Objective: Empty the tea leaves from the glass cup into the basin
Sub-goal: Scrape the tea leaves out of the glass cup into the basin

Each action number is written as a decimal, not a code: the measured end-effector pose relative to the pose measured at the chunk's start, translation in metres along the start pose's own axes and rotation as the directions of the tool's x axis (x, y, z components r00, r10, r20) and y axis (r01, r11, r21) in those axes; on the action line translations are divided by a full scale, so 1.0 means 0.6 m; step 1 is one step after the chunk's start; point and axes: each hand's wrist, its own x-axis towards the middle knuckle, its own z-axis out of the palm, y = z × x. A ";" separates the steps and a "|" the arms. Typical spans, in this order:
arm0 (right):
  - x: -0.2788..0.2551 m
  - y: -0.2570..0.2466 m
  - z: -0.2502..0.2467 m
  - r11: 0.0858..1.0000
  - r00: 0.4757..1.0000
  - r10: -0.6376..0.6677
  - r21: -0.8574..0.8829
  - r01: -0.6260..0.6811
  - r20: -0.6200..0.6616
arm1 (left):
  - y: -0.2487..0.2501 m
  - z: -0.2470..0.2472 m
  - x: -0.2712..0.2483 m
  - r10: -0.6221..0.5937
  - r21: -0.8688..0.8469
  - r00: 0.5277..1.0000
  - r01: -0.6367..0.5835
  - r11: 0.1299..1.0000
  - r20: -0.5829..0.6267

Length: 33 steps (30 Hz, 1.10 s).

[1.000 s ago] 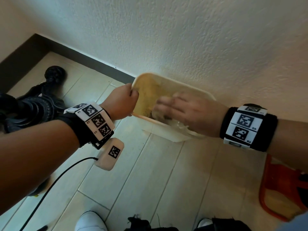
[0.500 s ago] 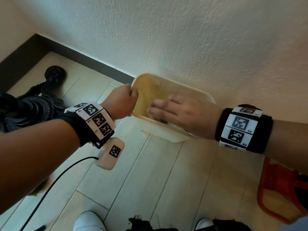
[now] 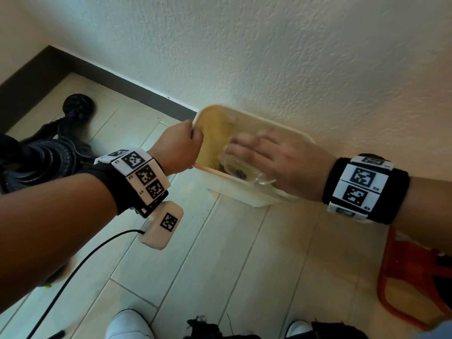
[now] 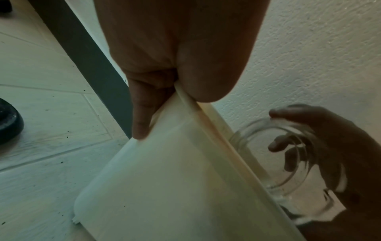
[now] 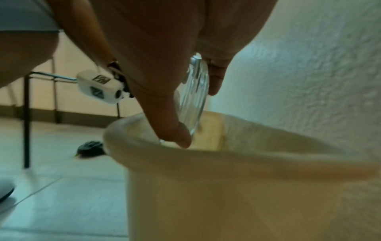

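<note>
A cream plastic basin (image 3: 247, 199) is tilted against the white wall, its inside stained yellow. My left hand (image 3: 179, 149) pinches its left rim (image 4: 192, 109) between thumb and fingers. My right hand (image 3: 271, 162) grips the clear glass cup (image 3: 244, 170) and holds it tipped on its side over the basin, mouth toward the left. The glass cup (image 4: 288, 156) shows its fingers through the wall in the left wrist view. The cup's edge (image 5: 194, 94) appears in the right wrist view, above the basin (image 5: 226, 179). Dark tea leaves (image 3: 238, 172) lie near the cup's mouth in the basin.
A black ornate stand (image 3: 49, 145) is on the tiled floor at the left. An orange stool (image 3: 413, 285) sits at the lower right. A dark skirting board (image 3: 137, 94) runs along the wall. My white shoes (image 3: 129, 324) are at the bottom edge. A black cable (image 3: 80, 263) hangs from my left wrist.
My right hand has shifted back and forth with the cup over the basin. Dark tea leaves now show at the cup's mouth. The left hand has kept its pinch on the rim.
</note>
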 end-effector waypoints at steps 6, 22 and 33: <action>-0.002 0.000 -0.004 0.999 0.999 -0.037 0.011 0.037 0.006 | -0.001 0.003 -0.003 0.006 0.028 1.000 -0.006 1.000 -0.010; -0.005 0.019 0.006 0.997 0.998 0.069 -0.023 -0.069 -0.005 | 0.003 0.001 -0.003 0.000 -0.013 1.000 0.000 1.000 0.011; -0.003 0.004 0.006 0.999 0.998 -0.043 -0.016 0.044 0.047 | 0.005 -0.001 -0.006 -0.003 -0.029 1.000 0.003 1.000 0.005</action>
